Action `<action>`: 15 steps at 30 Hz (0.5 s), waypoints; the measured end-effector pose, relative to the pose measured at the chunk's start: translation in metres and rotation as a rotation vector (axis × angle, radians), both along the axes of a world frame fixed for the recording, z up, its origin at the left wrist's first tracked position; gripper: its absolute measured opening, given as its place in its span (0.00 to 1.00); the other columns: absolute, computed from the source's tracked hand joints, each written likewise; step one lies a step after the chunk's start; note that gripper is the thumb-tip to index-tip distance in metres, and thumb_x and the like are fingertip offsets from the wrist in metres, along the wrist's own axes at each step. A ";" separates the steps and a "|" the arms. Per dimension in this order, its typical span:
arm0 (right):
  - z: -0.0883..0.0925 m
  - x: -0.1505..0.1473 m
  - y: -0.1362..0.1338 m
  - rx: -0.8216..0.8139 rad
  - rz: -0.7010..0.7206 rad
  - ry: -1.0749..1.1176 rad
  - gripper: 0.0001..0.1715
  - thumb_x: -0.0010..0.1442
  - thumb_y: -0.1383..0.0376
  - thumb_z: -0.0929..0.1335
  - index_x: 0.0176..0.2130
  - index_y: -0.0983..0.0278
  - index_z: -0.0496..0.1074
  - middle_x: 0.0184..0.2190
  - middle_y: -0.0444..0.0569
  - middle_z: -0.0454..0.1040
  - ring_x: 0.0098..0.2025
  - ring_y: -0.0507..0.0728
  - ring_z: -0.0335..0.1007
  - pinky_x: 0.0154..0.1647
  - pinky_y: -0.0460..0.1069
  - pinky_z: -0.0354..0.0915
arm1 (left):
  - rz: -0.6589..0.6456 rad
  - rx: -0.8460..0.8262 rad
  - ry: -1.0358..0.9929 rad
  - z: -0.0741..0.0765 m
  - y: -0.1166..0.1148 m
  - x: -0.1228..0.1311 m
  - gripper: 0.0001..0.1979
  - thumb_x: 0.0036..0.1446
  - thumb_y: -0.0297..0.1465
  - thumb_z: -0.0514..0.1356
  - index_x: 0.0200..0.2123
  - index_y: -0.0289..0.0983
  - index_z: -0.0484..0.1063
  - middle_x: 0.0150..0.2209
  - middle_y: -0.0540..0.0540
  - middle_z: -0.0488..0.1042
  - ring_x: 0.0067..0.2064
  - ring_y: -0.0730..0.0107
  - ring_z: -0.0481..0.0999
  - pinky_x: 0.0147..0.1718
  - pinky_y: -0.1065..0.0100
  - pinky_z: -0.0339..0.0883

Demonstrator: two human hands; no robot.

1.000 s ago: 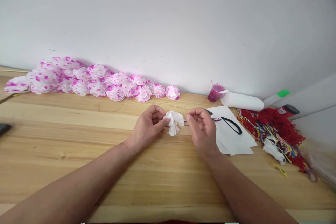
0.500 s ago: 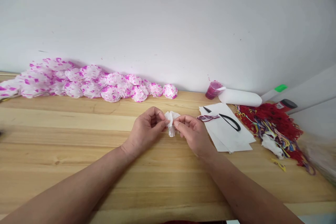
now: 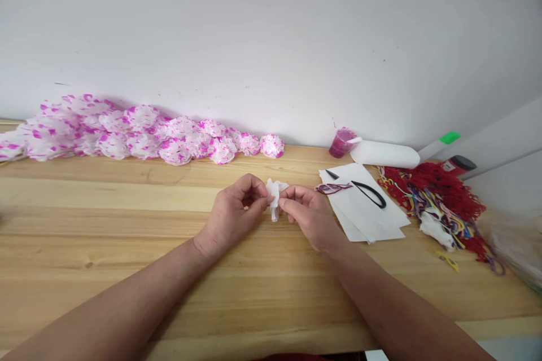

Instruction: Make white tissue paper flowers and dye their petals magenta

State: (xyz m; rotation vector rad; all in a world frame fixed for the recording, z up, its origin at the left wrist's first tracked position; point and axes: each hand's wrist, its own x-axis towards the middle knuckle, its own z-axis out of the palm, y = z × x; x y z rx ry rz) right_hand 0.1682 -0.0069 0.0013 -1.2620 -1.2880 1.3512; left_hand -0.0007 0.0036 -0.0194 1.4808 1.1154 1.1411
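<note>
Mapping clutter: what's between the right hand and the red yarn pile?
Head view: from the right hand to the red yarn pile lie white paper sheets, a black loop and pointed black piece on them, and a purplish thread bundle overlapping their left edge.

The tissue (image 3: 274, 192) looks papery, matt; tabletop (image 3: 254, 299), smooth wood.

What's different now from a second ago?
The right hand has moved left; it was apart from the white tissue and is now pinched at its right side. The tissue looks narrower. The left hand still pinches it, and the pink-spotted puffs and white sheets lie as before.
</note>
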 end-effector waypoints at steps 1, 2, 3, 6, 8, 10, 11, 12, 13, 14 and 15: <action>0.000 0.000 0.000 0.002 0.005 -0.004 0.07 0.51 0.65 0.69 0.24 0.63 0.70 0.19 0.41 0.70 0.21 0.48 0.56 0.22 0.45 0.51 | 0.002 0.002 0.004 0.000 0.000 0.000 0.08 0.55 0.33 0.64 0.32 0.38 0.68 0.30 0.51 0.72 0.30 0.72 0.71 0.30 0.71 0.66; 0.000 0.000 0.000 0.004 0.010 -0.008 0.07 0.52 0.65 0.68 0.24 0.63 0.70 0.20 0.41 0.70 0.22 0.48 0.56 0.22 0.45 0.51 | -0.001 0.001 0.009 -0.001 0.000 0.000 0.08 0.55 0.33 0.64 0.32 0.38 0.68 0.30 0.51 0.73 0.31 0.72 0.72 0.30 0.71 0.66; -0.001 0.000 -0.001 0.008 0.015 -0.009 0.07 0.52 0.65 0.68 0.24 0.63 0.70 0.20 0.41 0.70 0.22 0.48 0.56 0.23 0.45 0.51 | -0.009 0.001 0.015 -0.001 0.000 0.000 0.08 0.55 0.33 0.64 0.32 0.38 0.67 0.30 0.50 0.73 0.31 0.72 0.72 0.31 0.71 0.67; -0.002 0.000 -0.001 0.023 0.022 0.006 0.08 0.53 0.65 0.69 0.24 0.63 0.69 0.20 0.40 0.69 0.22 0.48 0.57 0.24 0.45 0.53 | -0.040 0.006 0.041 0.000 -0.001 -0.001 0.07 0.57 0.34 0.63 0.35 0.39 0.68 0.31 0.50 0.74 0.32 0.70 0.73 0.31 0.70 0.67; -0.003 0.000 0.000 0.037 0.013 0.022 0.07 0.54 0.64 0.69 0.25 0.63 0.69 0.20 0.40 0.68 0.22 0.49 0.59 0.24 0.45 0.55 | -0.058 0.007 0.070 0.003 -0.002 -0.002 0.07 0.58 0.35 0.62 0.36 0.38 0.70 0.32 0.48 0.75 0.33 0.69 0.74 0.31 0.70 0.68; -0.004 0.000 0.000 0.058 0.001 0.020 0.07 0.55 0.64 0.68 0.26 0.62 0.69 0.20 0.40 0.68 0.23 0.49 0.60 0.25 0.45 0.56 | -0.073 -0.003 0.106 0.008 -0.003 -0.002 0.08 0.58 0.36 0.62 0.35 0.37 0.73 0.31 0.47 0.76 0.32 0.69 0.74 0.30 0.70 0.68; -0.004 0.000 0.000 0.075 -0.003 0.006 0.07 0.55 0.64 0.68 0.26 0.62 0.69 0.20 0.40 0.68 0.23 0.49 0.60 0.25 0.45 0.57 | -0.080 -0.012 0.123 0.010 -0.004 -0.002 0.09 0.57 0.37 0.62 0.34 0.37 0.74 0.31 0.47 0.76 0.31 0.69 0.74 0.29 0.70 0.68; -0.005 0.000 0.000 0.098 -0.003 -0.015 0.07 0.55 0.64 0.68 0.26 0.62 0.69 0.21 0.40 0.69 0.24 0.49 0.61 0.25 0.45 0.57 | -0.085 -0.020 0.136 0.013 -0.005 -0.003 0.10 0.57 0.38 0.62 0.33 0.36 0.74 0.30 0.47 0.76 0.31 0.68 0.74 0.29 0.70 0.68; -0.005 0.000 0.000 0.126 -0.002 -0.045 0.07 0.55 0.65 0.68 0.26 0.62 0.69 0.21 0.41 0.69 0.24 0.50 0.61 0.26 0.46 0.58 | -0.087 -0.026 0.147 0.015 -0.005 -0.002 0.11 0.57 0.38 0.62 0.32 0.36 0.75 0.30 0.46 0.77 0.31 0.68 0.74 0.29 0.70 0.68; -0.005 0.000 -0.001 0.155 0.001 -0.079 0.07 0.55 0.65 0.68 0.26 0.62 0.69 0.22 0.41 0.69 0.25 0.50 0.61 0.26 0.46 0.58 | -0.087 -0.027 0.158 0.016 -0.006 -0.002 0.11 0.56 0.39 0.62 0.32 0.36 0.75 0.30 0.46 0.77 0.31 0.67 0.74 0.29 0.70 0.68; -0.005 0.000 -0.002 0.182 0.002 -0.113 0.06 0.55 0.65 0.68 0.27 0.62 0.69 0.22 0.41 0.69 0.25 0.50 0.62 0.27 0.46 0.59 | -0.083 -0.026 0.167 0.017 -0.006 -0.002 0.11 0.56 0.39 0.62 0.32 0.36 0.76 0.30 0.46 0.78 0.31 0.67 0.75 0.29 0.69 0.68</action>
